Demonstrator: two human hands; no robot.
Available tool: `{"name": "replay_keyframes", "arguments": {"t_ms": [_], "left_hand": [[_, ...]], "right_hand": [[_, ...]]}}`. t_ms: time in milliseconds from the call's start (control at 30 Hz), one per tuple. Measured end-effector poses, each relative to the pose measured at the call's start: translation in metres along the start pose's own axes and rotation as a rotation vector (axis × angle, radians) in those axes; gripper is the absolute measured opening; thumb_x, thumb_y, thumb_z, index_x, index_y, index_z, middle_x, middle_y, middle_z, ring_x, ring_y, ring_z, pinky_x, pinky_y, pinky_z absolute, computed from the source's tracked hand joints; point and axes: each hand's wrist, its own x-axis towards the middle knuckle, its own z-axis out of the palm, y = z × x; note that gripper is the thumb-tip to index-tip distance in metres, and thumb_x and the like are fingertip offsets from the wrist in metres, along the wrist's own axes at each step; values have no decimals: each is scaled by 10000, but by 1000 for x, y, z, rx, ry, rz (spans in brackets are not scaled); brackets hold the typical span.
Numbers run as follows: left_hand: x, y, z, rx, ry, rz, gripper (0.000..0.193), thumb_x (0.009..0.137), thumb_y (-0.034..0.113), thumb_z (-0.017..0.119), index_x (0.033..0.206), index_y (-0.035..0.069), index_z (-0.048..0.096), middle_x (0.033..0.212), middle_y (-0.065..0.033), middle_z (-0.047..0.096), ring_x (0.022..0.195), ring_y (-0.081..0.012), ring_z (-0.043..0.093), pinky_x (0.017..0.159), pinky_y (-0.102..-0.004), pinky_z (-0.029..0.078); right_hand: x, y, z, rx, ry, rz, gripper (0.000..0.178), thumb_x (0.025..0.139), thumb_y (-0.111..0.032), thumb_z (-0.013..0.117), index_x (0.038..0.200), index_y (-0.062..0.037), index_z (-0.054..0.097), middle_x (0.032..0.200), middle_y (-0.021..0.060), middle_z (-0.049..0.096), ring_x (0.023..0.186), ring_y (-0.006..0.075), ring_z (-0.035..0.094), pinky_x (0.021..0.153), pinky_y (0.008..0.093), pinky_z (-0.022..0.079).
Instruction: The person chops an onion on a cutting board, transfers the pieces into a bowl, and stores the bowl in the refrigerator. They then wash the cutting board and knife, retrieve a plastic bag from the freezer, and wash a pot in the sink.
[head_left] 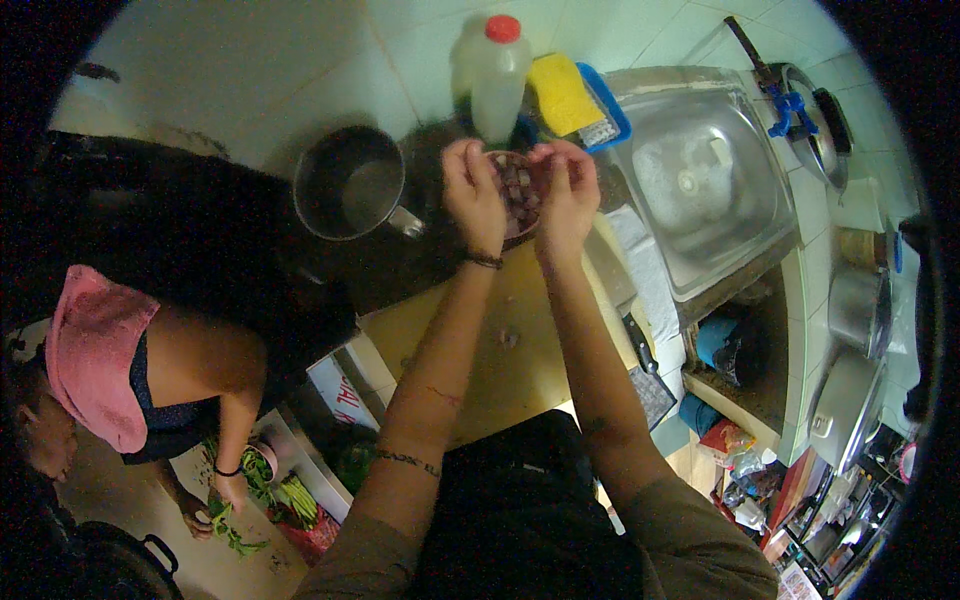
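A small reddish bowl (513,240) of diced, dark purplish cubes (520,190) is at the back of the counter, beyond a yellowish cutting board (480,370). My left hand (474,195) is closed at the bowl's left side, with the fingers curled at its rim. On the opposite side my right hand (568,195) is closed the same way. The hands cover much of the bowl's sides, so its full shape is hidden. A few small scraps (508,337) lie on the board between my forearms.
Behind the bowl stands a bottle with a red cap (497,90), beside a yellow cloth (563,95). A saucepan (350,185) is left; a steel sink (700,190) and a knife (640,342) are right. At lower left, another person's hands (228,492) hold green leaves (235,535).
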Motion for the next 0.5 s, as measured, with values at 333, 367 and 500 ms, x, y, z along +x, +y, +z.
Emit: {"name": "replay_keyframes", "arguments": {"t_ms": [333,367,500], "left_hand": [[12,28,-1,-667,-255,-463,503,1005,491,290,1110,39,484,731,-43,522,723,-145,491,711,-283,408],[13,30,0,-658,-270,-475,509,1001,507,282,1105,51,482,731,-40,514,725,-140,476,700,-283,402],[8,35,-2,-682,-265,-502,557,990,540,281,1123,38,480,763,-50,511,737,-153,471,744,-283,402]], "right_hand": [[-14,-36,-5,-535,-411,63,92,849,-21,631,941,-18,632,902,42,648,776,111,604,699,267,500],[-16,-31,-3,-630,-409,-16,91,839,-19,643,929,-17,633,916,43,648,797,113,603,710,272,499],[-20,-20,-5,-677,-321,-33,148,785,-38,702,912,-14,629,910,73,652,816,132,632,735,278,512]]}}
